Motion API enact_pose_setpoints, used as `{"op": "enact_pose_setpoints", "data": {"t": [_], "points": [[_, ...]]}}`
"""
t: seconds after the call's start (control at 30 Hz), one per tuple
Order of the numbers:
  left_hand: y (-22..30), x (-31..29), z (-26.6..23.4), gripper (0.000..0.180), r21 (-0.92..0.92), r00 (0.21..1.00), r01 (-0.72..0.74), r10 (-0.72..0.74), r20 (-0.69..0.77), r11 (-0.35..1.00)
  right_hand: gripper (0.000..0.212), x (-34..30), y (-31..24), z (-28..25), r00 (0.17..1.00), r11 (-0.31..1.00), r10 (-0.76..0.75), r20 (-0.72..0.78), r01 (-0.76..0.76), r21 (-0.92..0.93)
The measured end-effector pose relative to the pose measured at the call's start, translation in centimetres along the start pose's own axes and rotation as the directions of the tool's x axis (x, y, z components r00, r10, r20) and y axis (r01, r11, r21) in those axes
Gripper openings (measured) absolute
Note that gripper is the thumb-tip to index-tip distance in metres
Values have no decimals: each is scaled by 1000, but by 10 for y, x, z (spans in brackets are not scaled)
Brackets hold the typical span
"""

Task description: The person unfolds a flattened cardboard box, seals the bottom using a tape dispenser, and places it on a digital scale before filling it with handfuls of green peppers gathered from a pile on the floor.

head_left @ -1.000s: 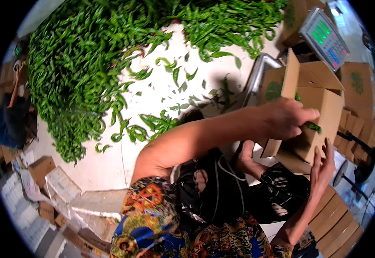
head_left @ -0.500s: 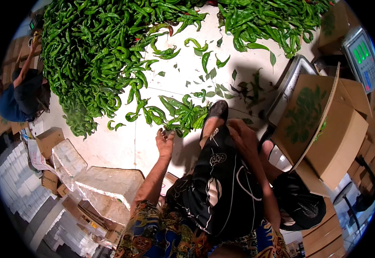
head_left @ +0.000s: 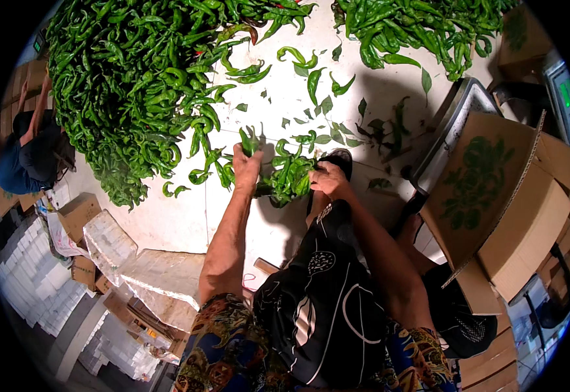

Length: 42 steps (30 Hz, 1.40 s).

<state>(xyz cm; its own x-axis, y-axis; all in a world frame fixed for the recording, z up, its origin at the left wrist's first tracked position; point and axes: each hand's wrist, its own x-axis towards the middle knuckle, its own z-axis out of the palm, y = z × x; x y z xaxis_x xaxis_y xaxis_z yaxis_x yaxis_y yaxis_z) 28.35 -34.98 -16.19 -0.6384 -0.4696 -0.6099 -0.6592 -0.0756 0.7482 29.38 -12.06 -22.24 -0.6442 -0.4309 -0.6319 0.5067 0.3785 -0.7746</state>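
Note:
My left hand [head_left: 247, 168] is closed around a green pepper [head_left: 248, 140], its tip pointing away from me and slightly blurred. My right hand [head_left: 328, 179] has its fingers curled in on the right edge of a small heap of long green peppers [head_left: 289, 178], next to my shoe. That heap lies on the pale floor between my two hands. Just left of it, a few loose peppers [head_left: 223, 172] trail toward a large pile of green peppers [head_left: 134, 85].
A second pepper pile [head_left: 422, 29] lies at the far right. Scattered leaves [head_left: 327, 124] dot the tiles. An open cardboard box [head_left: 474, 183] and a scale display [head_left: 566, 95] stand on the right. Foam boxes [head_left: 164, 274] sit at left, with another person [head_left: 30, 147] beyond.
My left hand has moved forward and now holds a pepper. My right hand has come from beside my leg to the small heap. The view has shifted slightly.

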Motion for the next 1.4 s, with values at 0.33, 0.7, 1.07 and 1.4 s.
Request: {"op": "enact_pose_setpoints", "data": {"t": [0.33, 0.7, 1.07, 1.4], "points": [[-52, -59, 6, 80, 611, 948, -316, 259, 183, 726, 51, -22, -79, 28, 968, 879, 237, -80, -249, -408], [-9, -65, -3, 55, -328, 876, 391, -238, 419, 860, 45, -2, -47, -3, 922, 767, 253, 292, -376, 520], [88, -73, 24, 56, -522, 895, 216, 46, 443, 825, 35, -49, -179, -50, 962, 730, -233, 140, 78, 679], [187, -111, 97, 32, -525, 745, 223, 204, 635, 822, 41, -80, -233, -94, 824, 669, -150, -547, 491, 557]]}}
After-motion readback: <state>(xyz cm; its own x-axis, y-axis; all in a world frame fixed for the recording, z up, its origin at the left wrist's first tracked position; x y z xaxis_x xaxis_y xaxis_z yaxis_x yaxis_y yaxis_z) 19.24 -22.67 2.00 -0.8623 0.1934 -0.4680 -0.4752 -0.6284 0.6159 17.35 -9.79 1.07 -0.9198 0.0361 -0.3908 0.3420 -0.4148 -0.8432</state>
